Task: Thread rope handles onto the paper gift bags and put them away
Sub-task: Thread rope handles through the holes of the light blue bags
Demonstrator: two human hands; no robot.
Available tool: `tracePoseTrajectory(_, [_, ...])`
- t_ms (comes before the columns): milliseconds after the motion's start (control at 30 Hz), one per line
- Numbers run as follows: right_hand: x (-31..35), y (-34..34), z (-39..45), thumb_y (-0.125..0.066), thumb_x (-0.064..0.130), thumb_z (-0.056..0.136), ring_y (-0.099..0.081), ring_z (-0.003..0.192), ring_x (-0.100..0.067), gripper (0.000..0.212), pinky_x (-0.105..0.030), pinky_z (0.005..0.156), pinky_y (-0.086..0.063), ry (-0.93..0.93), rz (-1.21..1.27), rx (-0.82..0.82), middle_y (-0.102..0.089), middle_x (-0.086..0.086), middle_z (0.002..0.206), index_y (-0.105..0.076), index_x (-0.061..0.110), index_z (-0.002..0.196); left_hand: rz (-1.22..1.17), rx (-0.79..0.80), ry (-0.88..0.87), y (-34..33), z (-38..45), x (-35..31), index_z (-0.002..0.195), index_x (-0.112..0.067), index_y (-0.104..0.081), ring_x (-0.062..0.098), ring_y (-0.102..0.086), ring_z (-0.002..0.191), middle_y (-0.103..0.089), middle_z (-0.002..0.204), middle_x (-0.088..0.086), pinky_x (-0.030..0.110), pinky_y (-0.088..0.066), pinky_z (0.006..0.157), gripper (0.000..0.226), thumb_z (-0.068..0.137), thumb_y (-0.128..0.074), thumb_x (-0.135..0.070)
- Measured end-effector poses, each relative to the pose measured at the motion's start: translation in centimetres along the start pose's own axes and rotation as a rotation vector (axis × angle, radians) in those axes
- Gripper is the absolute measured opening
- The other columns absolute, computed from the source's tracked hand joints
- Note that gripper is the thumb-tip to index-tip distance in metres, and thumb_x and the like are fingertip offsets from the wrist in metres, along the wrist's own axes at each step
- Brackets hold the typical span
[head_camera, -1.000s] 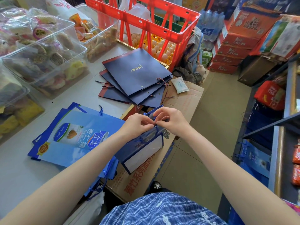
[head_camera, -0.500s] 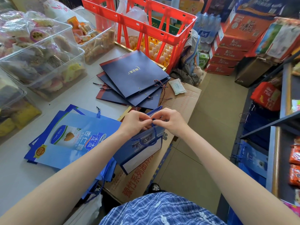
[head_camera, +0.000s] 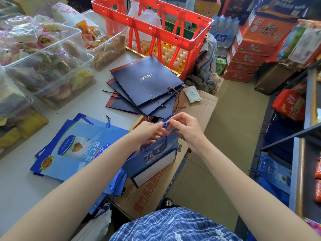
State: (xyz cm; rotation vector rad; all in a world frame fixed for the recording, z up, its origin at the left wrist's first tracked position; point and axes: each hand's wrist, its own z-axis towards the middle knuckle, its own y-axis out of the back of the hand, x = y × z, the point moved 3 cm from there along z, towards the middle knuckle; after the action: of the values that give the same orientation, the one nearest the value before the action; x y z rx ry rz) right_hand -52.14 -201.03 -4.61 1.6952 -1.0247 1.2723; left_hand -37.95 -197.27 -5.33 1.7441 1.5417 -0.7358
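A blue paper gift bag point(head_camera: 152, 159) stands opened over the cardboard box, its top edge between my hands. My left hand point(head_camera: 147, 133) grips the bag's top edge from the left. My right hand point(head_camera: 186, 128) pinches the end of a blue rope handle point(head_camera: 165, 125) at that edge. A loop of blue rope hangs down the bag's front. Flat light-blue printed bags point(head_camera: 78, 150) lie stacked on the grey table at left. Several flat navy bags point(head_camera: 145, 84) with braided rope ends lie fanned further back.
A red plastic crate point(head_camera: 156, 30) with eggs behind it stands at the back. Clear tubs of snacks point(head_camera: 45, 60) line the left side. A flattened cardboard box point(head_camera: 199, 108) carries a tissue pack point(head_camera: 192, 93). Shelving point(head_camera: 305, 136) and stacked cartons fill the right.
My hands have drawn slightly apart at the bag's top edge, the right one pulling the rope end a little to the right. The bag stays in place.
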Motion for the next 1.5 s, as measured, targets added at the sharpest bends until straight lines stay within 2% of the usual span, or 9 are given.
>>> tracePoseTrajectory(133, [0.0,-0.1,-0.7,-0.063,0.006,0.086,-0.068,0.087,-0.017,0.007,-0.021,0.08,-0.051,0.027,0.023,0.141,-0.071,-0.007,0.09,-0.066,0.012,0.086,-0.104,0.004,0.124,0.3,0.1,0.0,0.087,-0.012,-0.065,0.01,-0.055,0.073,-0.062,0.082,0.002,0.019,-0.046,0.064,0.023,0.088,-0.06,-0.035])
tracePoseTrajectory(267, [-0.2,0.3,-1.0,-0.065,0.002,0.084,-0.067,0.094,-0.021,0.009,-0.027,0.091,-0.051,0.029,-0.023,0.218,-0.071,-0.012,0.095,-0.069,0.01,0.086,-0.141,0.021,0.185,0.4,0.4,0.3,0.084,-0.009,-0.064,0.009,-0.058,0.067,-0.065,0.076,0.003,0.018,-0.05,0.06,0.009,0.083,-0.068,-0.017])
tracePoseTrajectory(500, [-1.3,-0.1,-0.7,-0.062,0.007,0.088,-0.061,0.07,-0.003,0.012,-0.018,0.063,-0.048,0.023,-0.146,-0.025,-0.068,0.0,0.083,-0.067,0.017,0.085,-0.235,0.039,0.091,0.5,0.3,0.2,0.088,-0.005,-0.063,0.011,-0.067,0.069,-0.069,0.078,0.007,0.019,-0.057,0.063,0.005,0.083,-0.066,-0.005])
tracePoseTrajectory(633, [-0.7,-1.0,-0.4,-0.064,0.01,0.087,-0.064,0.071,-0.008,0.006,-0.013,0.064,-0.051,0.197,-0.431,-0.075,-0.069,-0.003,0.085,-0.064,0.012,0.093,-0.197,0.016,-0.022,0.5,0.0,0.5,0.079,-0.01,-0.062,0.015,-0.068,0.077,-0.069,0.085,0.009,0.022,-0.058,0.071,0.009,0.082,-0.066,-0.002])
tracePoseTrajectory(767, [-0.7,-0.9,0.1,-0.068,0.013,0.084,-0.065,0.07,-0.005,0.015,-0.011,0.057,-0.048,0.114,-0.3,-0.12,-0.068,-0.001,0.084,-0.059,0.013,0.096,-0.173,-0.001,-0.072,0.8,0.1,0.7,0.076,-0.011,-0.063,0.012,-0.066,0.078,-0.066,0.083,0.005,0.022,-0.056,0.078,0.012,0.08,-0.068,-0.001])
tracePoseTrajectory(933, [-1.1,-1.2,0.1,-0.068,0.014,0.085,-0.062,0.078,-0.007,0.006,-0.013,0.068,-0.048,0.13,-0.366,-0.014,-0.067,0.001,0.088,-0.068,0.014,0.091,-0.137,-0.021,-0.098,1.0,0.0,0.8,0.075,-0.014,-0.065,0.016,-0.064,0.086,-0.065,0.087,0.007,0.031,-0.052,0.089,0.013,0.079,-0.069,-0.002])
tracePoseTrajectory(1167, [-1.3,-1.4,-0.3,-0.063,0.01,0.088,-0.063,0.071,-0.004,0.006,-0.011,0.058,-0.045,0.075,-0.273,-0.024,-0.067,-0.002,0.088,-0.062,0.015,0.09,-0.064,0.015,-0.191,0.9,-0.5,0.3,0.083,-0.012,-0.065,0.016,-0.068,0.085,-0.07,0.088,0.009,0.028,-0.056,0.083,0.004,0.082,-0.068,-0.009])
tracePoseTrajectory(1300, [-1.3,-1.2,-0.2,-0.065,0.012,0.087,-0.061,0.064,-0.003,0.007,-0.01,0.052,-0.043,-0.013,-0.179,-0.098,-0.068,-0.006,0.089,-0.06,0.013,0.092,0.069,-0.14,-0.298,1.0,-0.2,0.5,0.078,-0.015,-0.065,0.018,-0.069,0.072,-0.071,0.078,0.008,0.036,-0.058,0.077,0.007,0.08,-0.071,-0.013])
tracePoseTrajectory(1500, [-1.3,-1.0,0.1,-0.065,0.011,0.086,-0.061,0.065,-0.005,0.004,-0.011,0.053,-0.043,-0.052,-0.175,-0.087,-0.07,-0.008,0.088,-0.065,0.014,0.089,0.361,-0.266,-0.484,0.8,-0.5,0.5,0.079,-0.019,-0.065,0.014,-0.065,0.072,-0.066,0.077,-0.001,0.026,-0.054,0.066,0.007,0.08,-0.072,-0.02])
